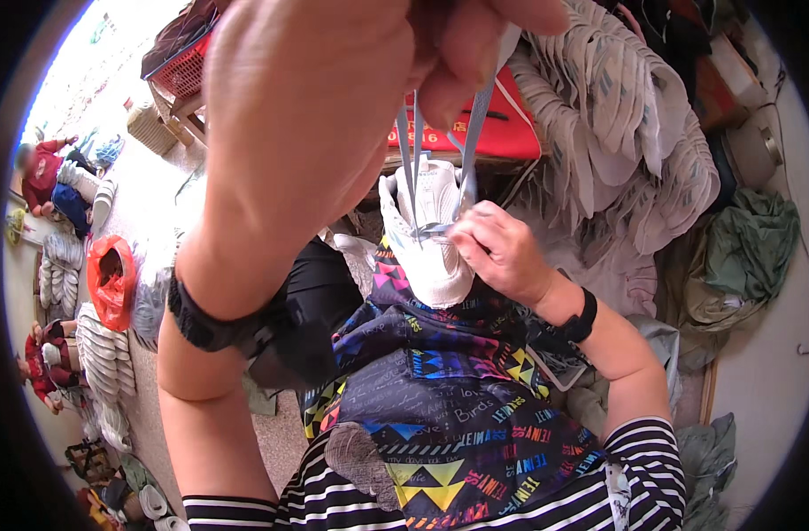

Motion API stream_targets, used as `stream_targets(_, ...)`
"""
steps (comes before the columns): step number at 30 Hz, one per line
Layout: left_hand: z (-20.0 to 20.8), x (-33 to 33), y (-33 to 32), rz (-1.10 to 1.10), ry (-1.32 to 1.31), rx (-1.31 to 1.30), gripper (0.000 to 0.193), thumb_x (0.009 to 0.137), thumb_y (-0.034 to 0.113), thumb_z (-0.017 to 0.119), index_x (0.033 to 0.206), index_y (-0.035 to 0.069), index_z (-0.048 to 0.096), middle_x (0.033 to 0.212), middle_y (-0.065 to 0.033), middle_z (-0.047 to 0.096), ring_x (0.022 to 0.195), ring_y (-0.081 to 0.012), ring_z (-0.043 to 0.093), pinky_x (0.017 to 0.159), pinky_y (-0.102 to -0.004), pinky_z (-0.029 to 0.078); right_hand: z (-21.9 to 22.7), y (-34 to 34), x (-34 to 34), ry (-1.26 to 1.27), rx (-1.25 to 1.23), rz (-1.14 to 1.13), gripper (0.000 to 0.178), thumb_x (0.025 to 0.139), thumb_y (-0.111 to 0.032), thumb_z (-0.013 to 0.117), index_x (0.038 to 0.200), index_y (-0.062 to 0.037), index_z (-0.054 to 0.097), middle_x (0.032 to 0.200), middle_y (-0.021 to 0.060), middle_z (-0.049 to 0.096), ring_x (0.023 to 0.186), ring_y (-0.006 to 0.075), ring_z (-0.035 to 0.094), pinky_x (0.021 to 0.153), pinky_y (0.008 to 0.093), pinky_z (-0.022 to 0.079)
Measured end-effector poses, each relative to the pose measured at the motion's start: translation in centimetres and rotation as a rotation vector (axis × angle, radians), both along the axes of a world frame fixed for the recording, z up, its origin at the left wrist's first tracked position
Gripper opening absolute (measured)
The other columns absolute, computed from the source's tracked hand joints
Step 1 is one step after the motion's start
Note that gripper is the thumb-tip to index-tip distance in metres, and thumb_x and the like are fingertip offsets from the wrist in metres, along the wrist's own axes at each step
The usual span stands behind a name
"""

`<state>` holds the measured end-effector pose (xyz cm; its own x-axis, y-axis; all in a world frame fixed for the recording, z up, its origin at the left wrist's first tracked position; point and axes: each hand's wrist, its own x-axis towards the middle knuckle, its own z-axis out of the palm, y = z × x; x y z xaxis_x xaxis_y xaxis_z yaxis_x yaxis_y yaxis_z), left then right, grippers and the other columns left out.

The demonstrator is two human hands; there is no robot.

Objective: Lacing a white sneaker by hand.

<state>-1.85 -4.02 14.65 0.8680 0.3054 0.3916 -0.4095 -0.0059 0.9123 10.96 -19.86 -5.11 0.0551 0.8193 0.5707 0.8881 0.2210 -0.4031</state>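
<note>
A white shoe [442, 276] rests over my lap, its toe pointing toward me. Light blue-grey shoelaces [477, 124] rise from its eyelets, drawn up tall and taut. High and close to the camera, my left hand [334, 88] has its fingers closed on the upper part of the laces; the lace ends are hidden. At the shoe's right edge, beside the lower eyelets, my right hand [504, 252] is closed with thumb and forefinger pinched on a lace. A dark apron [449, 398] with bright prints covers my lap.
Beyond the shoe lies a red-covered surface [511, 133]. Thick bundles of white shoe uppers [599, 97] hang at the right, above green cloth [750, 248]. Leftward are a red plastic bag [111, 281], stacked shoe parts [104, 354], a red basket [181, 75] and two seated people [46, 177].
</note>
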Motion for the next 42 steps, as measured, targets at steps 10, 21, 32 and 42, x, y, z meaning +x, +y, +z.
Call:
stream_targets(10,-5.2,-1.9,7.4,0.225,-0.099,-0.431,0.035,0.103,0.028,0.043,0.104,-0.003,0.061,0.079,-0.0055,0.059,0.053,-0.0066,0.042,0.051,-0.0209,0.034,4.5,4.8,1.2,1.215,-0.293,0.355,0.021,0.1,-0.02,0.054,0.098,-0.0016,0.064,0.076,-0.0032,0.057,0.072,0.0044,0.052,0.069,0.0219,0.045)
stream_targets(21,-21.4,-16.8,21.4,0.685,0.068,-1.008,0.029,0.101,0.02,0.042,0.119,0.002,0.056,0.09,-0.0037,0.065,0.048,-0.0059,0.035,0.046,-0.0206,0.03,-0.9,-0.4,6.8,1.949,-0.457,-0.061,0.019,0.094,-0.015,0.055,0.083,0.0001,0.059,0.058,-0.0083,0.036,0.048,0.0043,0.035,0.054,0.0259,0.039)
stream_targets(32,-26.8,-28.9,25.5,0.94,0.197,-1.016,0.029,0.101,0.025,0.045,0.122,0.013,0.06,0.115,0.0021,0.066,0.057,-0.0075,0.044,0.056,-0.0235,0.039,4.1,0.6,8.2,1.762,-0.328,0.082,0.019,0.096,-0.015,0.052,0.087,-0.0005,0.061,0.063,-0.0054,0.043,0.055,0.0065,0.043,0.061,0.0281,0.044)
stream_targets(42,-27.7,-39.8,33.1,0.9,0.088,-1.096,0.017,0.099,0.011,0.046,0.084,0.004,0.05,0.063,0.0021,0.04,0.052,-0.0098,0.034,0.048,-0.0239,0.029,10.4,-12.7,22.4,1.842,0.192,-0.172,0.018,0.099,-0.008,0.047,0.11,0.0036,0.054,0.065,-0.0038,0.037,0.056,0.0076,0.038,0.056,0.0221,0.037)
